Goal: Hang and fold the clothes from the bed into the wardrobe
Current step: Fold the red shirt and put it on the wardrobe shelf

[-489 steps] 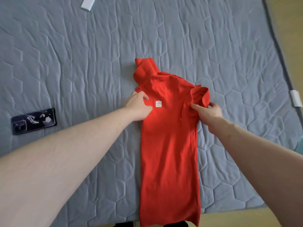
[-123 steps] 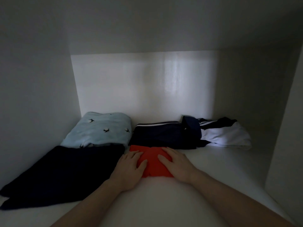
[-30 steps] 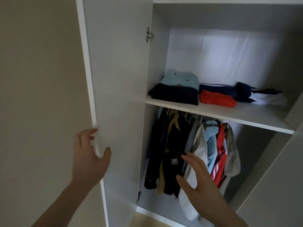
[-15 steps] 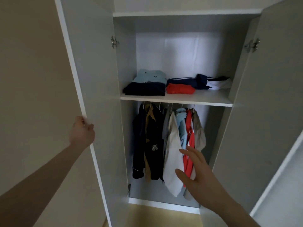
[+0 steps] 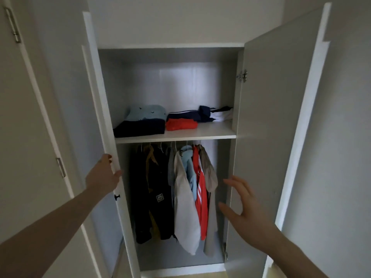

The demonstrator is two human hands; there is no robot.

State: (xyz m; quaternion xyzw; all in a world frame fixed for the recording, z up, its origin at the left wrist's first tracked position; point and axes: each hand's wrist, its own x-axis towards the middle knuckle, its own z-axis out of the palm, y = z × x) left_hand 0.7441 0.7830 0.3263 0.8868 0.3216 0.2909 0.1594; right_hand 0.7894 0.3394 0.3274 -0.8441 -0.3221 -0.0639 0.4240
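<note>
Closing up, by the look of it: left hand gripping the left door edge, right hand spread and empty, near the right door. Next, swinging both doors shut together. Beyond, hanging clothes clear of the doors; folded red top on the shelf.

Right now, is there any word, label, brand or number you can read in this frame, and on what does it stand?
None can be read.
Patch on the dark jacket: a small pale square badge, its marks too small and blurred to read.
Folded clothes on the shelf and the other hanging garments show no text.
</note>
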